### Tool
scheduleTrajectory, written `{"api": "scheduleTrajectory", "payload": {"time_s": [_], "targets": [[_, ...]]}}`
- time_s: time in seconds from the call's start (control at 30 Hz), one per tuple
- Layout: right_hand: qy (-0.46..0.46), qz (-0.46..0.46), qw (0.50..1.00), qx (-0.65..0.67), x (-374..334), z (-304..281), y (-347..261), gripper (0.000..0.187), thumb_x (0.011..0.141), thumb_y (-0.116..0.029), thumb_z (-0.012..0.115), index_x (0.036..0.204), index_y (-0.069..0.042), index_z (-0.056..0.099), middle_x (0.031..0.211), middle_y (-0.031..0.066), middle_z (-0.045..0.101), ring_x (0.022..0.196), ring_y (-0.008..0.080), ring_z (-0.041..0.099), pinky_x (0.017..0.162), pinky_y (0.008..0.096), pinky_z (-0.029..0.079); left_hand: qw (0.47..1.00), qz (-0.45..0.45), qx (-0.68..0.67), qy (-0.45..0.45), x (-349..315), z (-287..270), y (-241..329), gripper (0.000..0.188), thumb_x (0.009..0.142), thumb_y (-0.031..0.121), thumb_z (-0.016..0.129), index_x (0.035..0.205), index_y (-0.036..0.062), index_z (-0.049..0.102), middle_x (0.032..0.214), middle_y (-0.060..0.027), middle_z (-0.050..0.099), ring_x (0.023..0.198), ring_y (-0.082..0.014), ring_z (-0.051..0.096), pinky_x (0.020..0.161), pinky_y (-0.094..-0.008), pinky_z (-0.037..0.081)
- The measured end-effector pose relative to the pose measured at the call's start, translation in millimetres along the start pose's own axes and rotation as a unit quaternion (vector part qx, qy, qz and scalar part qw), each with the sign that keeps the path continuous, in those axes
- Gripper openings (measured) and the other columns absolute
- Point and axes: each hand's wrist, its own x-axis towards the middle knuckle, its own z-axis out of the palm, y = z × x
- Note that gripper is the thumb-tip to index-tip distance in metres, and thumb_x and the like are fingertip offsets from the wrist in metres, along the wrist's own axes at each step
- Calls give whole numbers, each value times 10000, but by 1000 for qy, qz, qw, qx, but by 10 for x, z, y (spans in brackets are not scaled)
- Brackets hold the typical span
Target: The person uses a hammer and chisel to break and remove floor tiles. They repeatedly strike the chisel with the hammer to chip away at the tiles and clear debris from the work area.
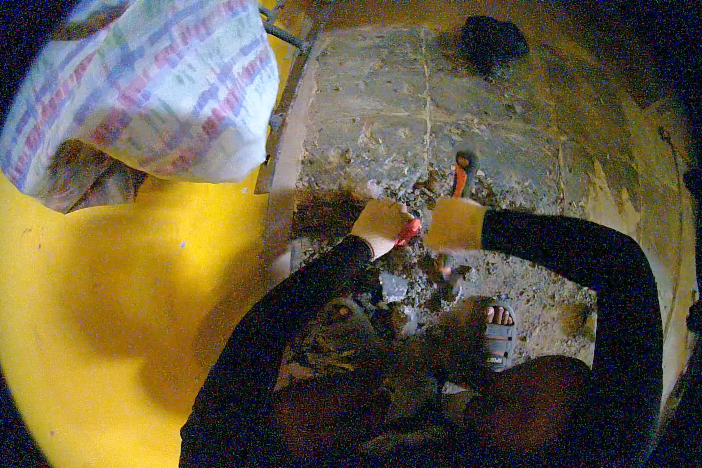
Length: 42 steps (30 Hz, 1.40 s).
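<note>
My left hand (381, 226) is low over the broken ground, closed around a small red object (408, 232) that juts from its inner side. Its exact kind is hidden by blur. Just to the right, my right hand (455, 225) is closed at the base of an orange-handled tool (461, 181), whose dark, blurred end points away from me. Fingers on both hands are smeared. Loose rubble and crumbled dirt (427, 277) lie beneath and around the hands, with a pale chunk (394, 287) nearer to me.
A yellow surface (132, 288) fills the left side, with a white patterned sack (179, 93) at far left. Beyond the rubble runs a grey slab floor (366, 78) with a black bundle (494, 41) on it. My sandalled foot (501, 331) stands close on the right.
</note>
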Motion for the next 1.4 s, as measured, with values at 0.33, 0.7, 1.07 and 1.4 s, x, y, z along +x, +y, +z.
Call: {"api": "scheduleTrajectory", "payload": {"time_s": [0.33,0.7,1.07,1.4], "targets": [[30,84,994,-69,79,9,302,132,745,-280,712,701,-156,724,636,93,688,662,335,733,534,482,553,992,23,-94,-77,53,48,-24,127,901,264,635,891,156,700,946,-78,720,929,-301,690,751,-453,547],[-7,23,999,29,-39,-20,-101,124,757,-268,694,673,-177,697,676,76,697,672,347,719,561,488,558,995,65,22,68,-66,136,-20,93,902,269,634,887,195,690,933,-29,657,956,-277,650,768,-435,528],[-26,-87,995,51,-154,-35,-392,99,764,-282,714,721,-194,731,628,54,663,671,350,723,560,510,559,996,71,20,42,-24,37,18,118,837,161,667,948,160,708,982,-91,697,977,-327,692,779,-494,544],[-67,-5,997,26,-82,-81,-225,84,776,-252,715,743,-184,753,712,83,719,687,343,730,552,491,566,995,73,-22,60,47,152,-29,39,792,221,689,801,183,684,813,-109,691,831,-347,689,706,-489,558]]}}
